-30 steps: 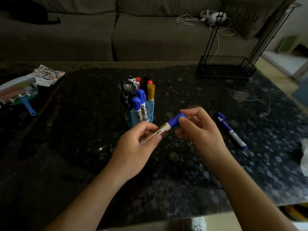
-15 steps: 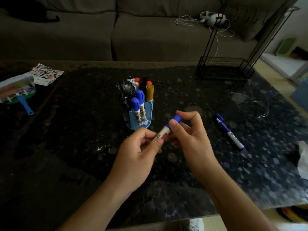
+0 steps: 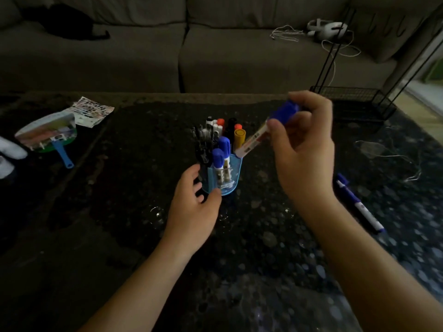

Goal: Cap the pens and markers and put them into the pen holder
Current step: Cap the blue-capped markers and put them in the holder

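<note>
I pinch the capped blue marker (image 3: 257, 137) in my right hand (image 3: 304, 149), tilted, its lower end just above the pen holder (image 3: 231, 182). Blue, yellow, orange and black capped markers (image 3: 224, 149) stand in the holder. My left hand (image 3: 191, 212) lies loose and empty beside it. Another pen (image 3: 359, 208) lies on the table (image 3: 119, 212), well to the right.

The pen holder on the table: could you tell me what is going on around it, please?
A person's right hand holds a blue-capped marker tilted, its lower end over the pen holder, which holds several capped pens. The left hand is open beside the holder's base. Another blue pen lies on the table to the right.
</note>
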